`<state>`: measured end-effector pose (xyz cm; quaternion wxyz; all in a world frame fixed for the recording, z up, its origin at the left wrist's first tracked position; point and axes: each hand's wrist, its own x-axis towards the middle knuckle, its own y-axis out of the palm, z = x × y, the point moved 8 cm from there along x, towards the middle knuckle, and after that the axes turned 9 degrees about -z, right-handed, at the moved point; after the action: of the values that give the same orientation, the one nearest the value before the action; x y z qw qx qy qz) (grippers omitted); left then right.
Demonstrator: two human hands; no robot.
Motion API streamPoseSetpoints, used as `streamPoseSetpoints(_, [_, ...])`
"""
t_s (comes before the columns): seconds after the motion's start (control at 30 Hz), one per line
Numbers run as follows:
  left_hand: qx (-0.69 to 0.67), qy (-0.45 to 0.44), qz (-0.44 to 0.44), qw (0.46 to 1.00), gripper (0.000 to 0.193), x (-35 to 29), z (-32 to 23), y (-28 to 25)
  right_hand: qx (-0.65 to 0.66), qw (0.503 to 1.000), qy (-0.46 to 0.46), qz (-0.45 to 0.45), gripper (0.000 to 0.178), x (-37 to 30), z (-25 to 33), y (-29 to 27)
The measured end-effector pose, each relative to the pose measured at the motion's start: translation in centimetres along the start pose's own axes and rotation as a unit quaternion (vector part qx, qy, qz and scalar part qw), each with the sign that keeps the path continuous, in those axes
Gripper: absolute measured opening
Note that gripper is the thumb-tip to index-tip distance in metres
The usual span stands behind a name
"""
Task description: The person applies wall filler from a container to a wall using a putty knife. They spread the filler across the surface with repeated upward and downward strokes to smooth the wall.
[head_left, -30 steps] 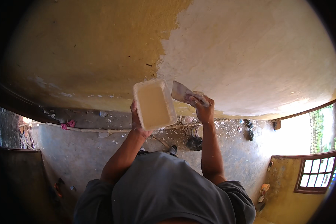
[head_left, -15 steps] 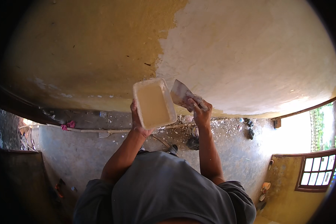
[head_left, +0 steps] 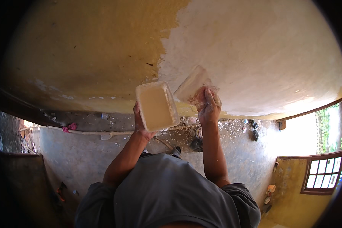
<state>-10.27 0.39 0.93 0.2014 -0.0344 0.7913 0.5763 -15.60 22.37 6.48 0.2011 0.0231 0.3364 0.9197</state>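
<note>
The wall [head_left: 91,45] fills most of what I see: mottled ochre on the left, and on the right a smooth pale coat [head_left: 262,57] that meets it along a ragged, stepped edge. A strip of bare ochre shows low down beneath the pale part, and a few whitish scuffs mark the lower left.

In front of that border, the person's left hand [head_left: 141,127] supports a rectangular tub [head_left: 171,104], fingers wrapped round its left side and lower corner, with cream-coloured paste [head_left: 155,108] inside. The right hand [head_left: 211,108] has its fingers clenched on a smeared flat spreader [head_left: 193,85], the thumb along its face; the blade sits just beside the tub's right rim, though whether they touch I cannot tell.

Below, the grey concrete floor [head_left: 83,152] is littered with white flecks, thickest near the foot of the wall. A long pole [head_left: 91,132] lies there, a pink cloth [head_left: 69,127] by it. A black bag [head_left: 196,145] rests near the right forearm. Off to the right, glaring daylight comes through an opening, beside a brown-framed window [head_left: 323,173] with several panes.
</note>
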Motion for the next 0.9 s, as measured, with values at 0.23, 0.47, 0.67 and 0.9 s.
streamPoseSetpoints(0.23, [0.017, -0.031, 0.023, 0.999, 0.074, -0.5, 0.9, 1.2, -0.527, 0.828, -0.077, 0.172, 0.026, -3.7, 1.4, 7.1])
streamPoseSetpoints(0.47, [0.023, -0.050, 0.021, 0.998, 0.082, -0.3, 2.2, 0.4, -0.580, 0.784, -0.060, 0.215, 0.030, -3.2, -2.3, 8.6])
streamPoseSetpoints(0.67, [0.055, -0.048, -0.002, 0.997, 0.085, -0.2, 2.7, 0.7, -0.608, 0.760, -0.062, 0.221, 0.029, -3.3, -3.2, 8.3])
streamPoseSetpoints(0.9, [0.049, -0.073, 0.090, 0.992, 0.089, 0.0, 3.6, 2.6, -0.535, 0.812, 0.074, 0.223, 0.030, -3.1, -3.8, 6.7])
